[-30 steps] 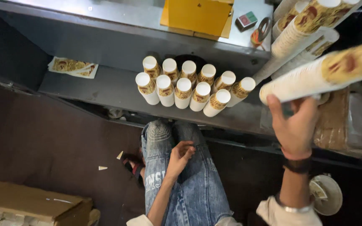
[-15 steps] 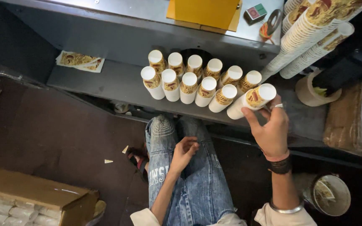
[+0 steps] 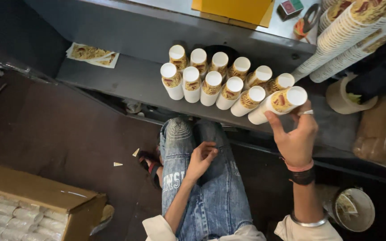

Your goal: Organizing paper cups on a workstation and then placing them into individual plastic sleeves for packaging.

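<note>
— Right hand (image 3: 296,138)?
— Fingers (image 3: 274,122) wrapped around a stack of paper cups (image 3: 277,104), standing at the right end of the front row on the grey counter (image 3: 126,82), touching the neighbouring stack (image 3: 248,100).
— Left hand (image 3: 201,157)?
— Resting on the denim-clad thigh (image 3: 215,187), loosely curled, holding nothing.
— Elsewhere?
— Cardboard box (image 3: 36,192) of cup stacks, lower left, on the floor.
</note>
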